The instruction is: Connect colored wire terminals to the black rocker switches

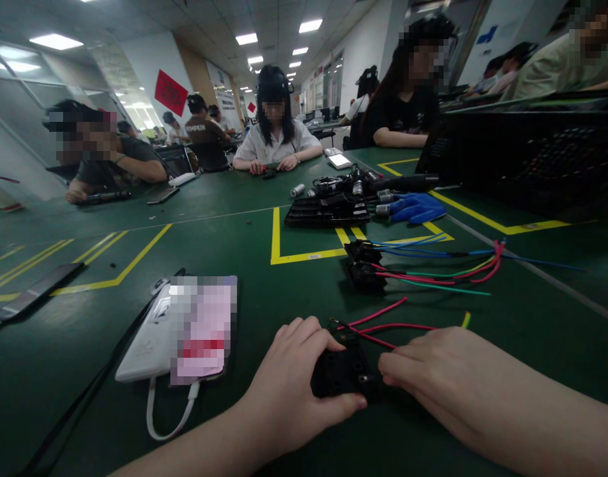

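Note:
My left hand [297,384] grips a small black plastic part [341,374] at the table's near edge, fingers over its top and thumb along its front. My right hand [436,371] pinches the right side of the same part, fingers pressed together. Red wires [383,324] run from the part's top toward the right, with a yellow-green wire end [465,320] beside them.
More black parts [364,265] with red, blue and green wires lie just beyond. Farther back are a black tray [326,212], blue gloves [416,207] and metal cylinders. A white power bank with a phone [185,331] lies left. A black crate [527,152] stands right. Several people sit around the green table [224,232].

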Available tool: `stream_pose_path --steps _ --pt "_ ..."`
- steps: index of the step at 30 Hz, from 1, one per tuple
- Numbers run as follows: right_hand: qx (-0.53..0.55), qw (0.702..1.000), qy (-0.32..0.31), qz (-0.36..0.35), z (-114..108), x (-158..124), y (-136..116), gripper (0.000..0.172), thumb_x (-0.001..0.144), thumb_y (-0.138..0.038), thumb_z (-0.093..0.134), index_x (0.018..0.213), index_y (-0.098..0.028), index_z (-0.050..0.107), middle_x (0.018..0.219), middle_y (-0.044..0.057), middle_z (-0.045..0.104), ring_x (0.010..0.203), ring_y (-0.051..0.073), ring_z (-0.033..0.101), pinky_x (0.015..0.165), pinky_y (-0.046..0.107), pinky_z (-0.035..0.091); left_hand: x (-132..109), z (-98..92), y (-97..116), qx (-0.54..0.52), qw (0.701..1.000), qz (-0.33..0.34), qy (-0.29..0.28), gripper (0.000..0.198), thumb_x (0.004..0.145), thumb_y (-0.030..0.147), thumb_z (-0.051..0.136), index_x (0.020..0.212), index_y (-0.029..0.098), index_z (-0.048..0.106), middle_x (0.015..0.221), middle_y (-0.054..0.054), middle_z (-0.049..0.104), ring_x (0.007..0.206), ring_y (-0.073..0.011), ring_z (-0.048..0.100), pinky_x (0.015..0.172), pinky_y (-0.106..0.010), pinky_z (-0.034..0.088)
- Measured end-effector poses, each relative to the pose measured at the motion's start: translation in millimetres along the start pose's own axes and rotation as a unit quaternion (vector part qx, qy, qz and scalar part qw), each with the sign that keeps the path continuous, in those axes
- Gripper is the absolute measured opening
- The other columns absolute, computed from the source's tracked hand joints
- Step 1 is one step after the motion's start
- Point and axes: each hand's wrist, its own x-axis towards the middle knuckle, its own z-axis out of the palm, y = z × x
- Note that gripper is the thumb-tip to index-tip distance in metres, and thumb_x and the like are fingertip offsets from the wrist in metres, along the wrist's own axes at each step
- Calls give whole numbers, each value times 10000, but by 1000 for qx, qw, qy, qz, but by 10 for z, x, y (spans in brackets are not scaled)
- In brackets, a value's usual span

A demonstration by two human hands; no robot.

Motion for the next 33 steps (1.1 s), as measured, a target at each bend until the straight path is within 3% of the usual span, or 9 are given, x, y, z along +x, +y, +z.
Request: stream_pose_path --steps 9,11,16,19,29,33 --pt "-180 967 163 -78 2 -52 -115 337 850 36 532 873 -259 694 814 -9 820 614 194 722 587 358 471 13 4 26 10 1000 2 8 414 799 289 1002 1058 202 690 1122 -64 673 1084 -341 628 974 -506 482" --pt "-159 973 151 -67 17 -65 -99 330 850 31 558 887 -265 698 813 -20 818 632 193 735 606 347 485 12 7 13 9 1000 7 6 417 804 294 999 1072 203 693 1130 -65 671 1090 -340 626 975 -502 483" --pt "-57 998 22 0 71 -62 -12 312 851 18 638 927 -274 717 810 -45 820 664 173 771 609 304 505 -3 12 -17 2 1000 12 4 405 823 303 985 1087 204 695 1140 -69 667 1094 -339 623 981 -502 486" --pt "-31 999 -10 24 77 -42 18 319 862 21 629 936 -271 733 816 -42 832 673 171 787 594 290 502 -3 13 -23 0 1000 10 5 401 821 305 986 1079 207 694 1136 -69 669 1089 -338 625 977 -504 491" --pt "-104 983 140 -57 5 -40 -50 325 919 20 542 870 -268 684 746 -43 790 585 175 734 573 327 480 8 -8 28 9 1000 1 5 409 818 304 997 1099 203 717 1158 -74 690 1100 -340 634 985 -518 516" --pt "-112 978 168 -58 45 30 -16 327 933 12 508 862 -258 678 710 -36 769 542 169 709 541 324 469 31 -27 3 6 1000 -4 19 359 878 281 952 1163 201 750 1176 -80 702 1136 -345 640 1017 -531 512"
